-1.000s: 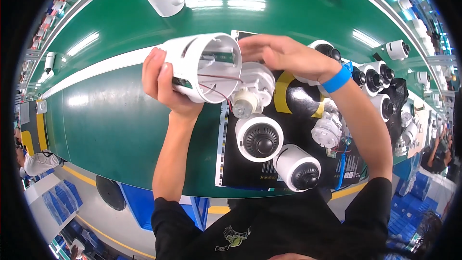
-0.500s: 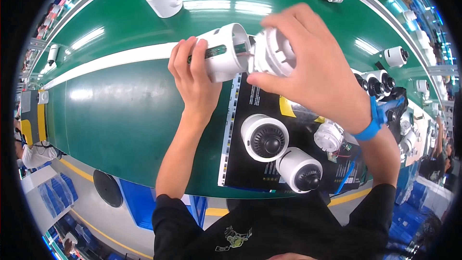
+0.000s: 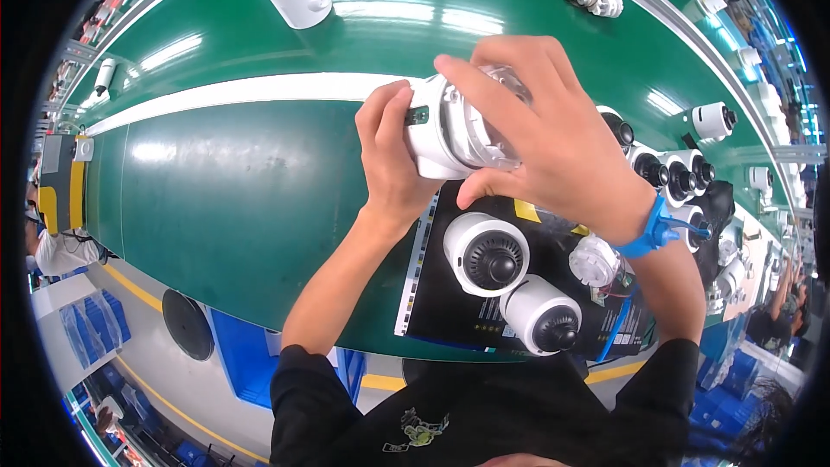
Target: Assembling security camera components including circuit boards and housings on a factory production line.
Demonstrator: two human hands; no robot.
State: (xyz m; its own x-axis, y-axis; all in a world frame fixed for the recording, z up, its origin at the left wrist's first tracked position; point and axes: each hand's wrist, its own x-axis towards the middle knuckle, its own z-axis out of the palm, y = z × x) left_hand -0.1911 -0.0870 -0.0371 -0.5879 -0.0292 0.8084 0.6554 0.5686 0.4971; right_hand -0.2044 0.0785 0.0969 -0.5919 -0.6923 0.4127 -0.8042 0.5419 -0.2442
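My left hand (image 3: 393,156) is wrapped round a white cylindrical camera housing (image 3: 426,145), held above the bench. A green circuit board shows through a slot in its side. My right hand (image 3: 562,134), with a blue band at the wrist, grips a white plastic inner part (image 3: 469,125) set against the housing's open end. How far this part sits inside cannot be made out. Below my hands, two white camera units with black ribbed lens ends, one (image 3: 486,252) upper left and one (image 3: 543,316) lower right, lie on a black printed mat (image 3: 432,316).
A loose white inner part with wires (image 3: 595,261) lies on the mat. Several camera units (image 3: 680,177) cluster at the right. Farther back stand another camera unit (image 3: 300,2) and a small white mechanism (image 3: 598,0). The green bench (image 3: 233,199) extends left; a blue bin (image 3: 246,363) is below its edge.
The inner part has come from apart to up against the housing's open end. Both hands have shifted, the left one rightward with the housing.
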